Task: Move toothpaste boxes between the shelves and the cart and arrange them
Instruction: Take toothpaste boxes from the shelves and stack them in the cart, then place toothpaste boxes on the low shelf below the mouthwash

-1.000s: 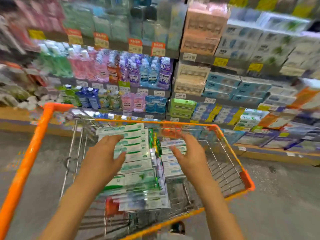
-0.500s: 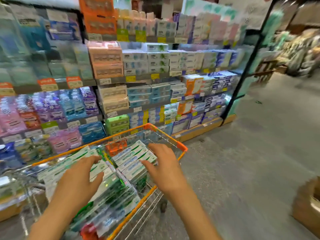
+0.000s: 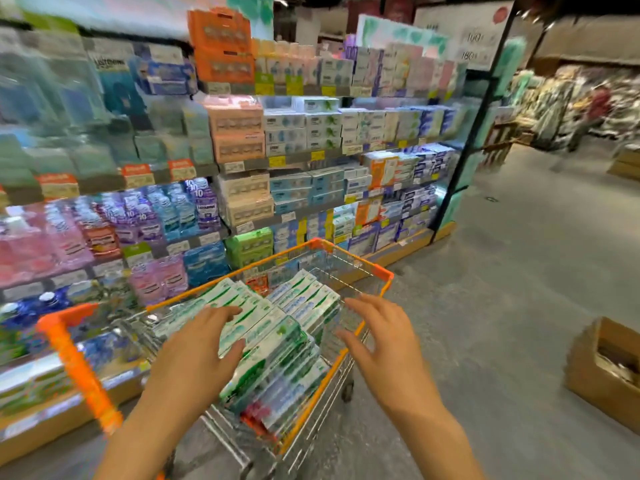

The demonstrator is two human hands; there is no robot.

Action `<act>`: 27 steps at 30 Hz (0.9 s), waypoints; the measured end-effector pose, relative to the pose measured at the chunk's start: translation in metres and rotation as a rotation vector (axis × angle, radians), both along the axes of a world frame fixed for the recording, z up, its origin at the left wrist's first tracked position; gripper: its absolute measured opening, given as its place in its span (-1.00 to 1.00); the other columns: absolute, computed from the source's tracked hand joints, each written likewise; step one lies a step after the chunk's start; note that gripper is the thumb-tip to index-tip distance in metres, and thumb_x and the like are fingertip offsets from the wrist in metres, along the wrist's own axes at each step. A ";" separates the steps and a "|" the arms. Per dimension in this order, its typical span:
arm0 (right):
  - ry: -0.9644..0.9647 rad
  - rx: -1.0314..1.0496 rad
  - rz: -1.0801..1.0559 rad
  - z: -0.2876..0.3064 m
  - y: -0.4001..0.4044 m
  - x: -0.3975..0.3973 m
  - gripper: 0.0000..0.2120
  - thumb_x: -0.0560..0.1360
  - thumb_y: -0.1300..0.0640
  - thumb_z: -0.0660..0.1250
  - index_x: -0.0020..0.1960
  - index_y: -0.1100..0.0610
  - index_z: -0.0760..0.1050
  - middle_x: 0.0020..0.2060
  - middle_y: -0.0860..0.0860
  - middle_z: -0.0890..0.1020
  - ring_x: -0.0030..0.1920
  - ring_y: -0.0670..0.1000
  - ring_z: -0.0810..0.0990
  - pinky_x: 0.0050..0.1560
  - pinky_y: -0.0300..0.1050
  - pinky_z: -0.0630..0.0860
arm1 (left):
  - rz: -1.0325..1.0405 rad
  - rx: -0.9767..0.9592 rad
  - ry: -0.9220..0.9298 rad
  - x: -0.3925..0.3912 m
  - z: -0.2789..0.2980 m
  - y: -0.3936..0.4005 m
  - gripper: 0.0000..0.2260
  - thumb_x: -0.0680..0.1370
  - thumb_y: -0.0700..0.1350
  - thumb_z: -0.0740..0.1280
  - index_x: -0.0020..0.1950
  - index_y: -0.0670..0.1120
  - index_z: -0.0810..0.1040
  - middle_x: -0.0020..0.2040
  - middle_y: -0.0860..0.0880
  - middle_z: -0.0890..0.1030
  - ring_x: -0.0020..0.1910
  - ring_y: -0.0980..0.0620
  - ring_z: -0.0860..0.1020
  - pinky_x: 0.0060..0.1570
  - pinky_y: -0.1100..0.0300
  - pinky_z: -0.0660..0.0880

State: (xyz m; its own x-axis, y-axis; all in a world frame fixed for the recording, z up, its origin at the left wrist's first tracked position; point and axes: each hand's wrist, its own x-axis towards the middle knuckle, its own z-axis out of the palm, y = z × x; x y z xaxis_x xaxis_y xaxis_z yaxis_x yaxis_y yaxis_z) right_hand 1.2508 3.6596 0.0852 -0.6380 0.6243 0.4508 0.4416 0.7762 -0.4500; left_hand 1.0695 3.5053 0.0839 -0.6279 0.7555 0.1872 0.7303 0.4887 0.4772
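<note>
A wire shopping cart (image 3: 358, 259) with orange rim and handle stands in front of me, stacked with white-and-green toothpaste boxes (image 3: 277, 327). My left hand (image 3: 194, 355) hovers over the left stack, fingers spread, its fingertips at the top boxes. My right hand (image 3: 384, 344) is open above the cart's right rim, beside the right stack, holding nothing. Toothpaste boxes also fill the shelves (image 3: 346, 168) behind the cart.
Mouthwash bottles (image 3: 145, 220) line the shelves at left. A brown cardboard box (image 3: 602, 368) sits on the grey floor at right. The aisle stretches away to the right, with a blurred person (image 3: 595, 109) far off.
My view has swung to the right, so the cart now sits lower left and the aisle shows. Both hands stayed over the boxes; the right hand moved out past the cart's right rim.
</note>
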 end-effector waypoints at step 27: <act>0.069 0.171 -0.291 0.000 -0.164 -0.059 -0.62 0.42 -0.05 0.31 0.16 0.11 0.56 0.06 0.05 0.60 0.08 0.11 0.58 0.07 -0.05 0.48 | -0.344 0.022 0.058 -0.086 0.012 -0.090 -0.60 0.58 0.04 0.24 0.40 0.07 0.31 0.29 0.09 0.46 0.26 0.08 0.45 0.18 0.15 0.42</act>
